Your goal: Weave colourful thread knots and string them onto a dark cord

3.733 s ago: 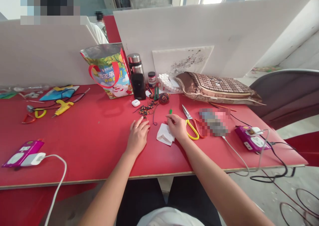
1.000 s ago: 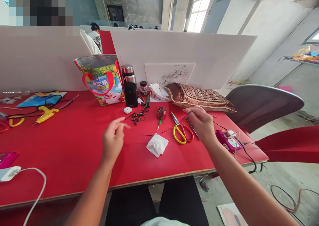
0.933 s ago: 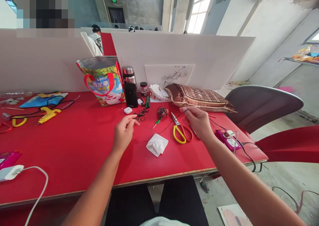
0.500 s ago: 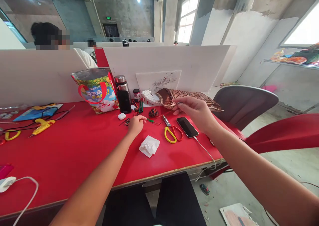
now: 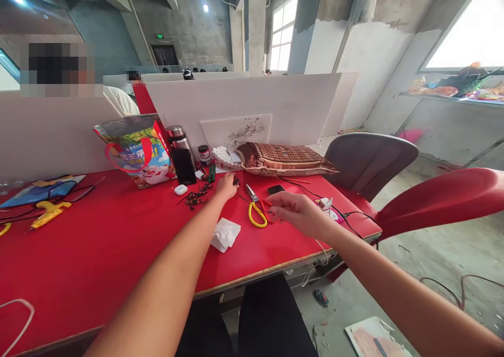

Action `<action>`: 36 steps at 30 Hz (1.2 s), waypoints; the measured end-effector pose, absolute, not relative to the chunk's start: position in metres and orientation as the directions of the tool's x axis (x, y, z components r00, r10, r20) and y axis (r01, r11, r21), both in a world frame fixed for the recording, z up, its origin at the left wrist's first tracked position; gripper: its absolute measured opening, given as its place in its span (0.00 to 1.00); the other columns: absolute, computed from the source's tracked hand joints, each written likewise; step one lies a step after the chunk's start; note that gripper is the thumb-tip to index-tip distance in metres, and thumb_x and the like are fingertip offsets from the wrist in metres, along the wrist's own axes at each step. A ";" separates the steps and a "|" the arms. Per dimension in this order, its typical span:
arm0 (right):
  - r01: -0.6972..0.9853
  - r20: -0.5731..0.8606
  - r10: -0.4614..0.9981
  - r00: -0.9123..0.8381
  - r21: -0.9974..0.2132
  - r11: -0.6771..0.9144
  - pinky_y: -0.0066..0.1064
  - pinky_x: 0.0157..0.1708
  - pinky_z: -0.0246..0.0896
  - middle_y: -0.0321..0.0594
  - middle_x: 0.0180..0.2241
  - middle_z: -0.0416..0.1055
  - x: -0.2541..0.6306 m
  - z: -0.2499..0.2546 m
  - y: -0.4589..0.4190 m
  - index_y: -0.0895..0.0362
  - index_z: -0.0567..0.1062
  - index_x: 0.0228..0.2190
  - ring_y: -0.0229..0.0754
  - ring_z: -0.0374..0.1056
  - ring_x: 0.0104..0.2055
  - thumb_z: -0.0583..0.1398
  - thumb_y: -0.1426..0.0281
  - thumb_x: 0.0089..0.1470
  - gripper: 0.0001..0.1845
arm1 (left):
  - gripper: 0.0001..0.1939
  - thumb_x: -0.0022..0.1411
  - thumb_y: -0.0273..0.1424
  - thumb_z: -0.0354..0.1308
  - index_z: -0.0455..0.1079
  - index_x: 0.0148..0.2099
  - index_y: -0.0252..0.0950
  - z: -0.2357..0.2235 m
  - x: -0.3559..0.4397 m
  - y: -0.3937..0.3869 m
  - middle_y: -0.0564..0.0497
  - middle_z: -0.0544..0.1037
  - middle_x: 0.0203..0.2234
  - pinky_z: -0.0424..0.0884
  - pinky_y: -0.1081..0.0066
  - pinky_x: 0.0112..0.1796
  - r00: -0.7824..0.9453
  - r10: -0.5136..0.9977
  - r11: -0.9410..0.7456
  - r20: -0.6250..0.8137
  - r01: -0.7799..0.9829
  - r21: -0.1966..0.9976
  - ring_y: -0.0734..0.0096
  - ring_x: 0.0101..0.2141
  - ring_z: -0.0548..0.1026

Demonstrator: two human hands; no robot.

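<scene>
My left hand (image 5: 226, 187) is closed at a small bundle of dark wire (image 5: 236, 181), fingertips against it. A thin dark strand runs from there toward the scissors (image 5: 258, 210), which have one yellow and one red handle. Above the red handle, my right hand (image 5: 293, 210) has thumb and fingers drawn together; anything between them is too small to make out. It partly covers a black phone (image 5: 276, 189). Left of my left hand lies a pile of small dark pieces (image 5: 197, 196). A crumpled white tissue (image 5: 226, 234) lies beside my left forearm.
At the back of the red table (image 5: 129, 252) stand a colourful bag (image 5: 137, 152), a steel flask (image 5: 177, 136), a dark jar (image 5: 204, 155) and a brown woven cushion (image 5: 283, 158). A yellow glue gun (image 5: 50, 213) lies left. Chairs (image 5: 370, 160) stand right; a white partition (image 5: 244, 97) rises behind.
My left hand has moved from a green-ended piece to the wire bundle. My right hand has come down and nearer, from by the cushion to over the scissors. The view has shifted right.
</scene>
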State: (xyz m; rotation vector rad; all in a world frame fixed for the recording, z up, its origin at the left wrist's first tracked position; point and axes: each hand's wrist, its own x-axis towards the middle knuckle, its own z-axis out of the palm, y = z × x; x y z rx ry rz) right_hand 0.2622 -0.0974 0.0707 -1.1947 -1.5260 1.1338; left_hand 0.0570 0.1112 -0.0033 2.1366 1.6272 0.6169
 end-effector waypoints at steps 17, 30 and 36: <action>0.112 0.226 0.971 0.073 -0.970 0.217 0.36 0.36 0.74 0.46 0.41 0.82 0.245 0.050 -0.095 0.56 0.77 0.49 0.45 0.78 0.39 0.70 0.51 0.53 0.29 | 0.27 0.65 0.54 0.64 0.80 0.43 0.32 0.041 0.061 0.015 0.43 0.85 0.33 0.76 0.70 0.29 0.300 0.947 0.141 -0.110 -0.084 0.986 0.66 0.30 0.81; 0.416 0.416 0.891 -0.184 -0.788 0.454 0.40 0.44 0.74 0.46 0.47 0.78 0.209 0.025 -0.107 0.54 0.81 0.53 0.47 0.76 0.46 0.71 0.65 0.54 0.24 | 0.37 0.42 0.58 0.77 0.82 0.39 0.29 0.021 0.006 -0.053 0.45 0.84 0.27 0.75 0.72 0.33 0.533 0.832 0.282 -0.153 -0.170 0.944 0.69 0.27 0.79; 0.410 0.414 0.883 -0.223 -0.782 0.470 0.43 0.49 0.74 0.46 0.46 0.80 0.193 0.007 -0.084 0.56 0.77 0.47 0.48 0.77 0.46 0.72 0.69 0.51 0.21 | 0.30 0.55 0.56 0.72 0.81 0.38 0.30 0.008 -0.005 -0.048 0.44 0.85 0.31 0.75 0.74 0.33 0.417 0.889 0.294 -0.191 -0.198 0.935 0.72 0.28 0.80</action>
